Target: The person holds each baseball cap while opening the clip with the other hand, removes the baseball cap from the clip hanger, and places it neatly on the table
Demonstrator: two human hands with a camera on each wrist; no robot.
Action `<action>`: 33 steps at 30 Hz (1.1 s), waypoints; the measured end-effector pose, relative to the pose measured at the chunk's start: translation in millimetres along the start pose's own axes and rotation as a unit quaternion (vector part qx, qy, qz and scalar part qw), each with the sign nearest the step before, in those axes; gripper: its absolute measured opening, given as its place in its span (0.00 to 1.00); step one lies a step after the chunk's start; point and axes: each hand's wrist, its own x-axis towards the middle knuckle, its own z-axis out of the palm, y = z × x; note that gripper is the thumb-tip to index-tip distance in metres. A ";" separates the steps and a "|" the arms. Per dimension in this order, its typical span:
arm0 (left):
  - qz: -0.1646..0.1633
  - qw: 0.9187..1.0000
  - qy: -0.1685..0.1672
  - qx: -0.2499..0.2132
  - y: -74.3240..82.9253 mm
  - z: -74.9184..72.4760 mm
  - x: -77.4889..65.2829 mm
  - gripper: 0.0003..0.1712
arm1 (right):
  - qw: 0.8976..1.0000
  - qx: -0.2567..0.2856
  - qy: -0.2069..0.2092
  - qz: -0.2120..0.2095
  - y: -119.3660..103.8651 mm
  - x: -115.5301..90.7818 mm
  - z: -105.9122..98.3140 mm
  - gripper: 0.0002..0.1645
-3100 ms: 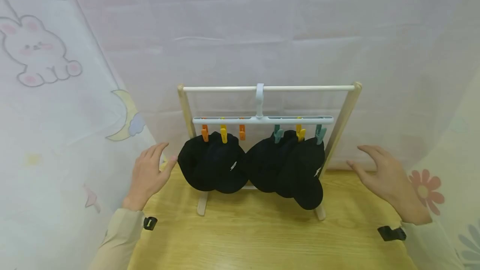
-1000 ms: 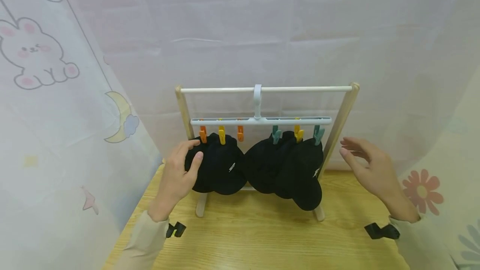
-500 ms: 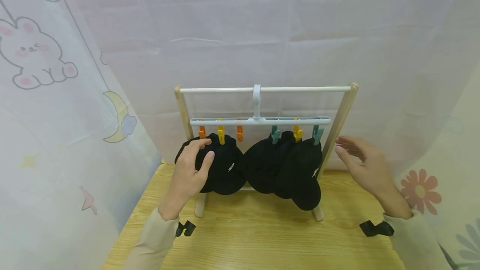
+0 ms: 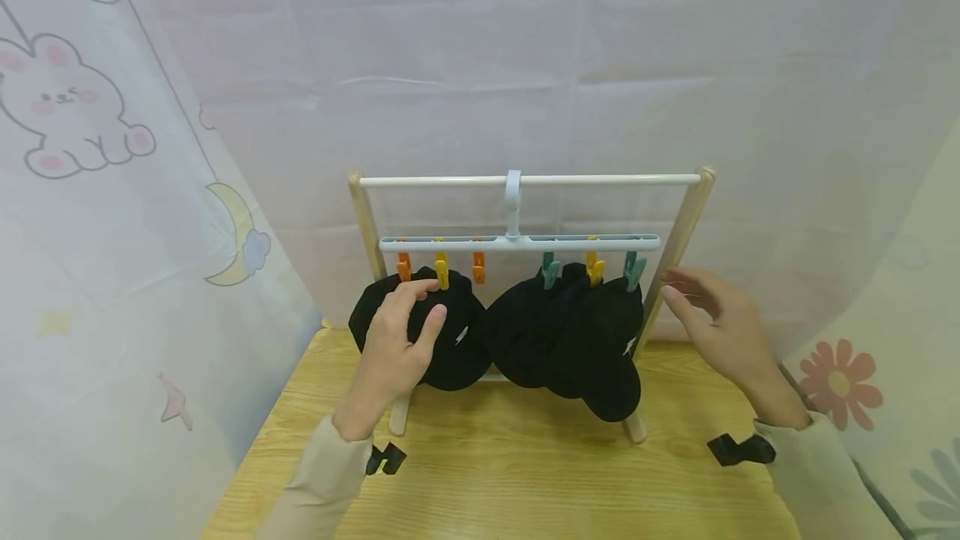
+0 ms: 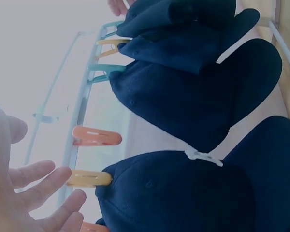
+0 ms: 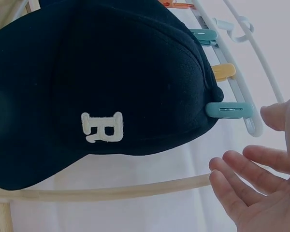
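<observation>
Dark baseball caps hang by their backs from a pale blue clip hanger (image 4: pixel 465 246). My left hand (image 4: pixel 393 348) is in front of the left cap (image 4: pixel 468 357), fingers loosely bent and empty. Its fingertips are close beside a yellow clip (image 5: pixel 89 179) pinching that cap; whether they touch, I cannot tell. An orange clip (image 5: pixel 97 136) near it grips nothing. My right hand (image 4: pixel 723 332) is just right of the rack, fingers loosely bent, holding nothing. Nearest to it are a teal clip (image 6: pixel 229 110) and the rightmost cap (image 6: pixel 150 82), which bears a white letter R.
The hanger hooks over the white top rod (image 4: pixel 615 180) of a wooden rack (image 4: pixel 684 227). The rack stands on a wood-grain table (image 4: pixel 525 473). Patterned cloth (image 4: pixel 247 48) encloses the back and sides.
My left hand has moved right from beside the rack to in front of the left cap, near the yellow clip. My right hand has moved left toward the rack. Caps and clips stay put.
</observation>
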 end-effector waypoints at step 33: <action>-0.012 0.998 -0.031 -0.046 19.7 35.0 0.5 0.21 | 0.999 0.042 0.011 0.018 0.8 15.2 16.0 0.21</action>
